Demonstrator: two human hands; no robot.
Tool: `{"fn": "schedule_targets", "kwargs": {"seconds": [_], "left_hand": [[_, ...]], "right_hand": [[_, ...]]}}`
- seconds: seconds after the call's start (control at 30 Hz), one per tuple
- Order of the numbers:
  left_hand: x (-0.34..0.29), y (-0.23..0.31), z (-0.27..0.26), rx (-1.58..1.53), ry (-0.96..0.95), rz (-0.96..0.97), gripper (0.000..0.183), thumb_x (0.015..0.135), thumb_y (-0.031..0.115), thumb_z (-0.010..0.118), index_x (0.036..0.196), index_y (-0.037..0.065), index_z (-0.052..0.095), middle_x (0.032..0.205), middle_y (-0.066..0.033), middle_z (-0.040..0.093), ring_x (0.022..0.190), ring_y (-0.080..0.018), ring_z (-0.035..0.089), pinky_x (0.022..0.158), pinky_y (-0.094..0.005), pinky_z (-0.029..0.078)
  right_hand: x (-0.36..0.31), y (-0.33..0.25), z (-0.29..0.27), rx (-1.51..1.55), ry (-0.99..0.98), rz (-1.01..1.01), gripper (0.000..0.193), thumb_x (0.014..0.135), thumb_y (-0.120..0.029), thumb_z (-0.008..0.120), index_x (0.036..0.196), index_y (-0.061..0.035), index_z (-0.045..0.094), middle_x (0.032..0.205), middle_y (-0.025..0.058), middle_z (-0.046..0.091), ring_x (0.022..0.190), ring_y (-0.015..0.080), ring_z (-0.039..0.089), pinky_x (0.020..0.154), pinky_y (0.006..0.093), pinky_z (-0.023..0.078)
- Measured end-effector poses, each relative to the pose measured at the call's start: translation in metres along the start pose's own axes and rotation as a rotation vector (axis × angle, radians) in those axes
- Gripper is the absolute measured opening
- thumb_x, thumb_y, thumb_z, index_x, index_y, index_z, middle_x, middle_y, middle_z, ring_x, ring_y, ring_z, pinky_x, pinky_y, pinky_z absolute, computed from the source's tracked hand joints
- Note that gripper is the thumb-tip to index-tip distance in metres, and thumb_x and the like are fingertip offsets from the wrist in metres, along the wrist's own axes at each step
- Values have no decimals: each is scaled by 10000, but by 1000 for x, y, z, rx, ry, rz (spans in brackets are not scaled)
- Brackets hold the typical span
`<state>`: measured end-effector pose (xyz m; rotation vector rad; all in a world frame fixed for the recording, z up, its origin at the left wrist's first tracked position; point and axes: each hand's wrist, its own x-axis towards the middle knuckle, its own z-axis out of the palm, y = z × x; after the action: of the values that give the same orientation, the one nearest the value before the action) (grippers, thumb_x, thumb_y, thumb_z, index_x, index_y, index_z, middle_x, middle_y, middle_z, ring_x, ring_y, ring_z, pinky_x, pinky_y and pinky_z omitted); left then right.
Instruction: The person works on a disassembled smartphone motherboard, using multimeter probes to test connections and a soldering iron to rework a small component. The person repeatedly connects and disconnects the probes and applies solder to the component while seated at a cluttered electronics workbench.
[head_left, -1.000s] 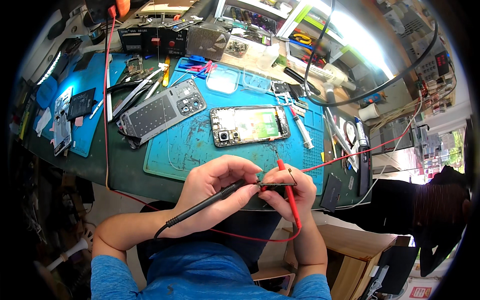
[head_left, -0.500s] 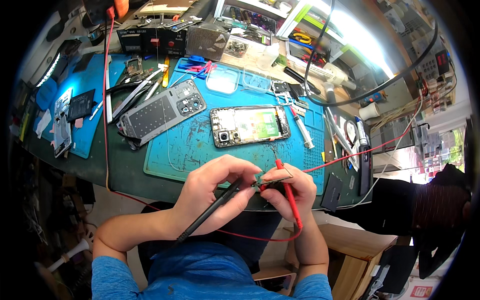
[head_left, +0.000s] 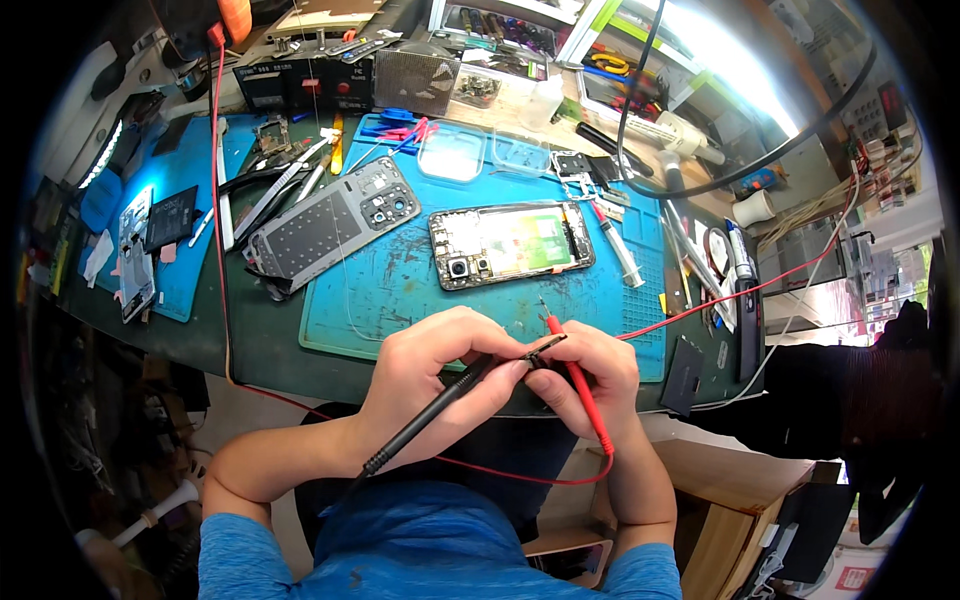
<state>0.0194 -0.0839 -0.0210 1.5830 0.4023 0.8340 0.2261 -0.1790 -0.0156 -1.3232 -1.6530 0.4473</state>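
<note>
My left hand (head_left: 415, 365) is closed around a black test probe (head_left: 425, 420), slanting from its fingertips toward my left forearm. A red test probe (head_left: 585, 395) rests in my closed right hand (head_left: 610, 370), its metal tip pointing away from me. Between the fingertips of both hands is a small dark, thin part (head_left: 540, 350), seen nearly edge-on and partly hidden by fingers. Just beyond, an opened phone (head_left: 512, 246) lies on the blue work mat (head_left: 390, 290), its inner parts and green-tinted middle exposed. I cannot tell whether the black probe's tip touches the small part.
A grey phone back cover (head_left: 330, 225) lies left of the opened phone, and a syringe (head_left: 620, 250) to its right. Clear plastic boxes (head_left: 452, 152) stand behind. Red wire (head_left: 700, 308) crosses the right side, and a thick black cable (head_left: 760, 178) loops above.
The small part has turned from showing a green face to a dark, nearly edge-on view. My fingertips have drawn closer together around it. The whole scene has shifted slightly in view.
</note>
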Motion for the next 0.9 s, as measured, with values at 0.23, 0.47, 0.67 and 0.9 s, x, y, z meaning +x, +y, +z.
{"fn": "schedule_targets", "kwargs": {"seconds": [0.23,0.47,0.67,0.9], "left_hand": [[1,-2,-2,0,60,-83,128,957,-24,772,1085,-23,776,1023,-103,745,902,-151,717,775,-285,570],[1,-7,-1,37,90,-108,111,937,-2,790,1046,-18,780,979,-96,761,864,-164,718,750,-302,563],[0,-3,-5,-58,11,-190,110,1024,-17,731,1128,-40,759,1115,-91,726,949,-119,707,824,-263,574],[7,5,-13,-70,-25,-301,197,1039,46,741,1212,-45,768,1129,-93,754,995,-122,723,893,-287,595]], "right_hand": [[4,-12,1,-137,3,59,203,925,-118,859,1083,-32,766,792,101,651,688,249,638,615,356,492],[7,-16,-2,-76,-10,133,138,974,-101,817,1069,-15,765,828,107,668,707,245,649,642,354,512],[6,-15,-1,21,5,205,126,986,-107,812,1035,0,768,850,116,692,711,239,659,659,345,520],[7,-15,-1,-13,-6,256,138,994,-129,806,1020,1,769,865,135,708,721,268,685,661,361,535]]}}
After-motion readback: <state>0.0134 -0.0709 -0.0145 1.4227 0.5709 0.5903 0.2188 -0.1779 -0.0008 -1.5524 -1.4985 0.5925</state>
